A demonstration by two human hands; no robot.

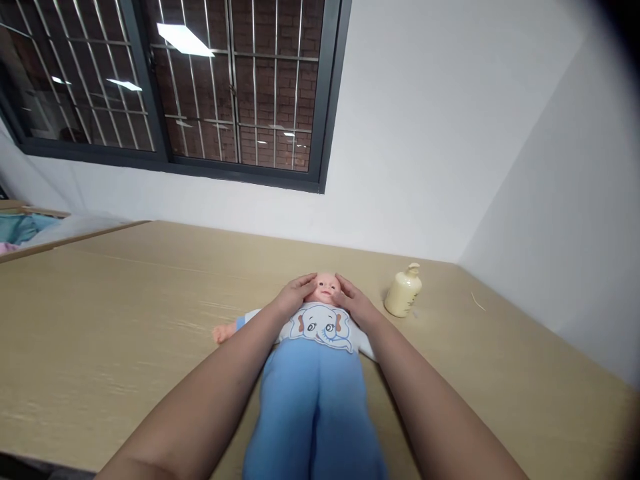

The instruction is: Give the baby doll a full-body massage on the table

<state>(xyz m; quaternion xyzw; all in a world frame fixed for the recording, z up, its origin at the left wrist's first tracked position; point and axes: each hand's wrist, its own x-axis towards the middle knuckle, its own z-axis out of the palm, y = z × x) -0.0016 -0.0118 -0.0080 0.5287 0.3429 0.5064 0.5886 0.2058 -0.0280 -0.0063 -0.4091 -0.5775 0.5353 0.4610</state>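
A baby doll (327, 293) lies face up on the wooden tabletop, its head toward the wall. It wears a white top with an elephant print (320, 327) and light blue trousers (315, 407). My left hand (296, 293) rests along one side of the doll's head, fingers stretched out. On the other side, my right hand (356, 303) lies against the cheek and temple, its fingers also extended. One bare doll hand (224, 332) pokes out beyond my left forearm; the doll's other hand is hidden by my right forearm.
A cream pump bottle (403, 292) stands right of the doll's head. A thin pale strip (478, 302) lies farther right on the tabletop (125, 300). White walls and a barred window (240, 87) are behind. Cloth (23, 228) lies beyond the left edge.
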